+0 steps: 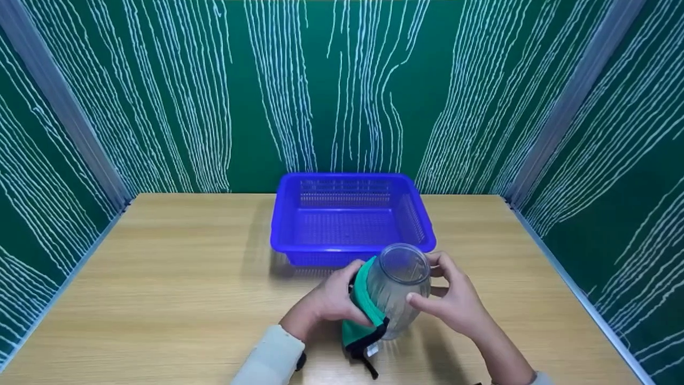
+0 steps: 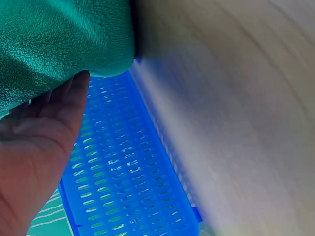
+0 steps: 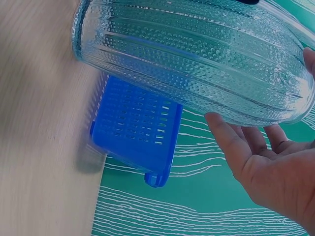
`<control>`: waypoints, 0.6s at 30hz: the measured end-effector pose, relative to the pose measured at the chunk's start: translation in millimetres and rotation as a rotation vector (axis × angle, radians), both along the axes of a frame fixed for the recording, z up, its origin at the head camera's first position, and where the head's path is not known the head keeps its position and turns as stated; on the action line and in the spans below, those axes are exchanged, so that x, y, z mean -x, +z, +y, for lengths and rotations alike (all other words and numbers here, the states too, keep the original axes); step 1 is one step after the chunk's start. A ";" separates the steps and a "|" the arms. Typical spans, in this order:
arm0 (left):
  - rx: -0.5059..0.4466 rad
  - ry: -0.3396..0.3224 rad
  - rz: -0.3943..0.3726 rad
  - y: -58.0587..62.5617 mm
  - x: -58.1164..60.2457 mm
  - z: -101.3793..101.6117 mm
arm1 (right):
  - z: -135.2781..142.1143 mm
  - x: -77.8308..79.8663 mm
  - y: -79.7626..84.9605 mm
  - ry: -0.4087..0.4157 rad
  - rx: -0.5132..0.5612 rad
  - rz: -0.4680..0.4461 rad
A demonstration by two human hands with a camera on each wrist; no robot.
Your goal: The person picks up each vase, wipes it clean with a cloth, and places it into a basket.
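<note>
A clear glass vase (image 1: 398,299) with ribbed, bubbled sides stands nearly upright in front of the basket, its round mouth tipped slightly. My right hand (image 1: 454,299) holds it from the right, thumb on the near side and fingers behind; in the right wrist view, those fingers (image 3: 224,135) touch the glass. My left hand (image 1: 336,297) grips a green plush cloth (image 1: 363,326) with black trim, a white tag and a dark loop, pressed to the vase's left side. In the left wrist view, the cloth (image 2: 64,39) hides the vase, with the fingers (image 2: 74,93) along its edge.
Just behind the hands sits a blue plastic basket (image 1: 342,248) with slotted walls and nothing visible inside. The wooden table (image 1: 176,278) runs back to a green wall (image 1: 342,80) with white wavy lines. Similar panels and grey posts flank both sides.
</note>
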State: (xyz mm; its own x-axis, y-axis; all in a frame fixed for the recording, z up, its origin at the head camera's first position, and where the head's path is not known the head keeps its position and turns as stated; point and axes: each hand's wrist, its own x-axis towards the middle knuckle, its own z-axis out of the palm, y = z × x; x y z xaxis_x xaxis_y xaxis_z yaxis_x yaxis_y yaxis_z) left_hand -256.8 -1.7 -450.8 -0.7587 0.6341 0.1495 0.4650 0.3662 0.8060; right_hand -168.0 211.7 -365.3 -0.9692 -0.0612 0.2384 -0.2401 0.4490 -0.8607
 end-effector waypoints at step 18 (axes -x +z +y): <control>0.098 0.023 -0.003 -6.5 1.3 0.9 | 0.6 0.6 -1.8 -0.004 0.009 0.005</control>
State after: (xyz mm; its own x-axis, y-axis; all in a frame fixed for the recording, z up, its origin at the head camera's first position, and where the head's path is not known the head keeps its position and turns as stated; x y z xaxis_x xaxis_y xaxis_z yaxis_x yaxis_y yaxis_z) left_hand -258.1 -0.8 -457.3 -0.7736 0.6279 0.0854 0.4531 0.4540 0.7672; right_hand -168.6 212.3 -367.0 -0.9682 -0.0554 0.2440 -0.2428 0.4424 -0.8633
